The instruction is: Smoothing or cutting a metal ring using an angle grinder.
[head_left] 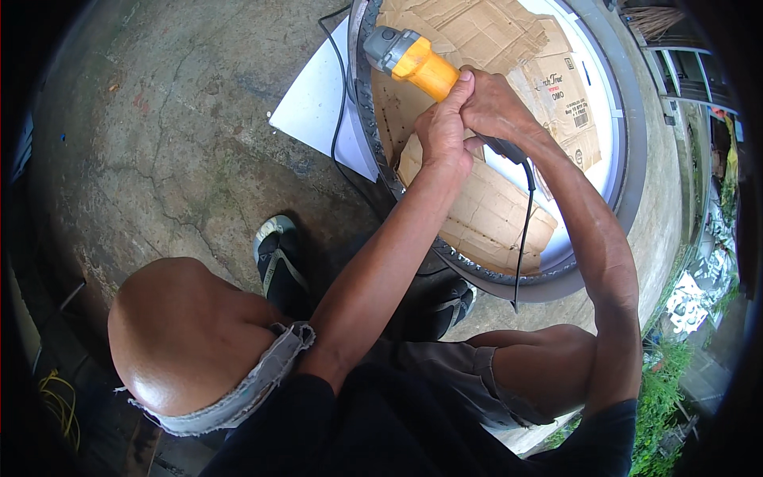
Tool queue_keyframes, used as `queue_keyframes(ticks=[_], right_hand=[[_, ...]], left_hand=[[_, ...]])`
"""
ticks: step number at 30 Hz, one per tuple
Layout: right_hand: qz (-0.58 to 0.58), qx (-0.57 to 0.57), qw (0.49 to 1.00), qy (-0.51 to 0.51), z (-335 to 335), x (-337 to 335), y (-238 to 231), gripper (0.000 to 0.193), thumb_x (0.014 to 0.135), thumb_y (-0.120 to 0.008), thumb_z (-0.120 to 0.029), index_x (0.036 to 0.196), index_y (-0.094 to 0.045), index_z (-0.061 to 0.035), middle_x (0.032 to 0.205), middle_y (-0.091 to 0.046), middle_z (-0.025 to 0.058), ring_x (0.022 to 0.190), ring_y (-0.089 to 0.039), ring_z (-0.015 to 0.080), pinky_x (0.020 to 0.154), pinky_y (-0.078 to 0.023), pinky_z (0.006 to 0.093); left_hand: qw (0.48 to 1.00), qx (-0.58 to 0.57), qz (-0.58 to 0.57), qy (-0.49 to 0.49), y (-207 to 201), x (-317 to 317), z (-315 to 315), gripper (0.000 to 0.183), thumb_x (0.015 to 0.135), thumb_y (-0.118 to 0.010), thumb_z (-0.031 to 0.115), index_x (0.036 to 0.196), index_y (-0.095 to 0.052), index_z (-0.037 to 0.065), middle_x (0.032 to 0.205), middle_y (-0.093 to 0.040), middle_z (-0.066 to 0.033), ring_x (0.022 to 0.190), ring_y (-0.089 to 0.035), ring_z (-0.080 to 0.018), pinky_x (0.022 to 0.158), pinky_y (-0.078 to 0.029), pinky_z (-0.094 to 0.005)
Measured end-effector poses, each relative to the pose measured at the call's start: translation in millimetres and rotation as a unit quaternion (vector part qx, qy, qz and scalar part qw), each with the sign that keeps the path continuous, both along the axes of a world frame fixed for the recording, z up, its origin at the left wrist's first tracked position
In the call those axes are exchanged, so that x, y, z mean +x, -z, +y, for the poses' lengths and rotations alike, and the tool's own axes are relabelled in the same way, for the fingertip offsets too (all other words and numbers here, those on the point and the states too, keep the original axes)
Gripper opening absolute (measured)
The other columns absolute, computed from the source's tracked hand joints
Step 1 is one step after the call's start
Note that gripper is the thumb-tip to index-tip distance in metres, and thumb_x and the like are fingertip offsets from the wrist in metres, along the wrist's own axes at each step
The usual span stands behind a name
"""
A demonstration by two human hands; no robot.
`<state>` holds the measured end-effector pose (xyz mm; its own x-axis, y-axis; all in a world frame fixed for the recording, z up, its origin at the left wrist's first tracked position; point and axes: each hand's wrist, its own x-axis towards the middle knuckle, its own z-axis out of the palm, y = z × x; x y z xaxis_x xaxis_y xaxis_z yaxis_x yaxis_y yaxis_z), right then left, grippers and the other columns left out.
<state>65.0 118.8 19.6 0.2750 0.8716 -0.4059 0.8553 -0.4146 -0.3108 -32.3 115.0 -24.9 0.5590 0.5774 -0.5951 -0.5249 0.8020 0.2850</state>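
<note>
An angle grinder [429, 67] with a yellow body and a grey head points to the upper left. My left hand [445, 131] is closed around its body from the near side. My right hand [494, 107] grips it just to the right, the two hands touching. The black tail end of the tool and its cord [531, 179] come out below my right hand. Under the tool lies a large round dark-rimmed piece [632, 151] with a rough, jagged left edge. Pieces of brown cardboard [493, 215] cover much of its white inside. The grinder's disc is hidden.
A white sheet [318, 119] sticks out on the left, with a black cable [338, 131] running over it. Cracked concrete floor [175, 143] spreads to the left. My feet in dark flip-flops [280, 266] stand near the rim. Metal bars [675, 75] and plants [664, 381] are at right.
</note>
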Motion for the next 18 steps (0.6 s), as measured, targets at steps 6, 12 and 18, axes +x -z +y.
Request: queue_keyframes(ticks=[6,12,18], right_hand=[[0.015,0.019,0.999,0.030,0.0,6.5,-11.0,0.037,0.077,-0.062,-0.015,0.109,-0.060,0.0034,0.094,-0.068,0.0272,0.091,-0.068,0.0408,0.081,-0.054,0.0452],[0.028,-0.005,0.999,0.029,7.0,1.8,-7.3,0.033,0.078,-0.061,-0.014,0.106,-0.061,0.0027,0.095,-0.068,0.0267,0.092,-0.068,0.0397,0.080,-0.054,0.0447],[0.043,0.009,0.999,0.027,9.3,-2.6,-1.3,0.028,0.078,-0.059,-0.013,0.102,-0.060,0.0030,0.094,-0.068,0.0260,0.089,-0.069,0.0386,0.078,-0.054,0.0444]], left_hand=[[1.000,0.022,0.015,-0.002,-9.5,5.6,8.9,0.047,0.081,-0.080,0.033,0.105,-0.061,-0.003,0.104,-0.064,-0.0143,0.094,-0.065,-0.0254,0.073,-0.057,-0.0495],[0.999,0.028,0.025,-0.026,-0.5,6.2,9.2,0.046,0.083,-0.079,0.033,0.102,-0.061,-0.004,0.101,-0.064,-0.0159,0.090,-0.067,-0.0252,0.072,-0.059,-0.0484],[0.998,0.032,0.047,0.006,8.9,1.8,11.3,0.056,0.081,-0.079,0.039,0.118,-0.059,0.001,0.110,-0.065,-0.0137,0.097,-0.066,-0.0255,0.074,-0.057,-0.0515]])
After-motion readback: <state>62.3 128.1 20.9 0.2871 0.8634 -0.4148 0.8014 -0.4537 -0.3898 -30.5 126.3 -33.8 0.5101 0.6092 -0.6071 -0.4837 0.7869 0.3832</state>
